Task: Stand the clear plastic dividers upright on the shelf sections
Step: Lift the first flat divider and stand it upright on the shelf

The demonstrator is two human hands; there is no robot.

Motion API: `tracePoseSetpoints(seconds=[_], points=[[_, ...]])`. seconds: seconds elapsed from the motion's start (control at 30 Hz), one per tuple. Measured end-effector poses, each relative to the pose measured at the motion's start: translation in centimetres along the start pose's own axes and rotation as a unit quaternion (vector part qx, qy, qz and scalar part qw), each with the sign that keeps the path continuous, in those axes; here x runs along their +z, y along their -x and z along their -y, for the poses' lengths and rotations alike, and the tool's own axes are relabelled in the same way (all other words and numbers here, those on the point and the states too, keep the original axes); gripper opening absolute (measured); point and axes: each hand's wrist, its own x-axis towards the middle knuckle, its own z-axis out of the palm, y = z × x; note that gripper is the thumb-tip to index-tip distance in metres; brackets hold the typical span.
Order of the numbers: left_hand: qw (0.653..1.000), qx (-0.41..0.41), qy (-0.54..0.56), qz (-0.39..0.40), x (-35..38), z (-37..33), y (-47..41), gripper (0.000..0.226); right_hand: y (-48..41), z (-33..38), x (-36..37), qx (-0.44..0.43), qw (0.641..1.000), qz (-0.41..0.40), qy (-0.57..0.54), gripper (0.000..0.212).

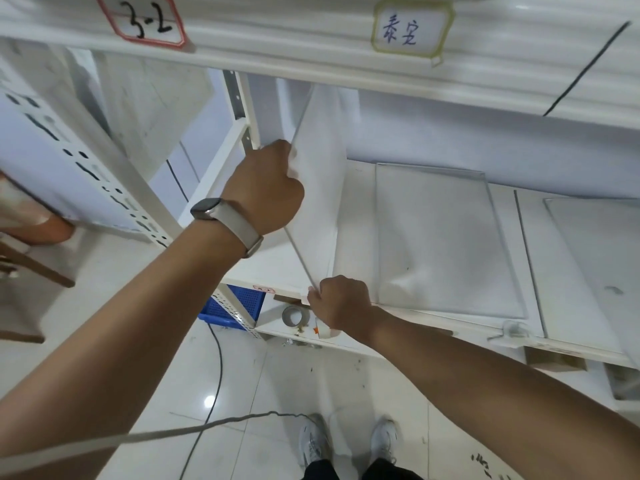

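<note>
A clear plastic divider [320, 174] stands almost upright on the white shelf [356, 237], near its left end. My left hand [266, 188] grips the divider's front edge high up. My right hand [341, 301] pinches its lower front corner at the shelf's front lip. A second clear divider [446, 237] lies flat on the shelf to the right. A third divider [602, 244] lies flat farther right, cut off by the frame edge.
A shelf above [311, 46] carries labels and hangs low over the divider. A perforated white upright [104, 181] stands at left. On the lower shelf lie a tape roll [294, 317] and a blue basket [239, 303]. A cable [207, 393] crosses the tiled floor by my shoes.
</note>
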Motion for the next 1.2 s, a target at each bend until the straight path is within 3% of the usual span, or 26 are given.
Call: tracePoseSetpoints(seconds=[0.27, 0.8, 1.2], points=[[1.0, 0.019, -0.013, 0.001, 0.0, -1.6, 1.0, 0.064, -0.3, 0.2, 0.2, 0.009, 0.999, -0.013, -0.028, 0.037], [0.997, 0.049, -0.062, -0.013, 0.5, -2.8, 1.0, 0.059, -0.9, 0.5, 0.6, 0.017, 0.999, -0.004, -0.04, 0.038], [0.997, 0.025, -0.073, 0.016, 0.6, -3.4, -0.3, 0.027, -1.4, 0.5, -0.4, 0.0, 1.0, 0.03, 0.007, 0.029]])
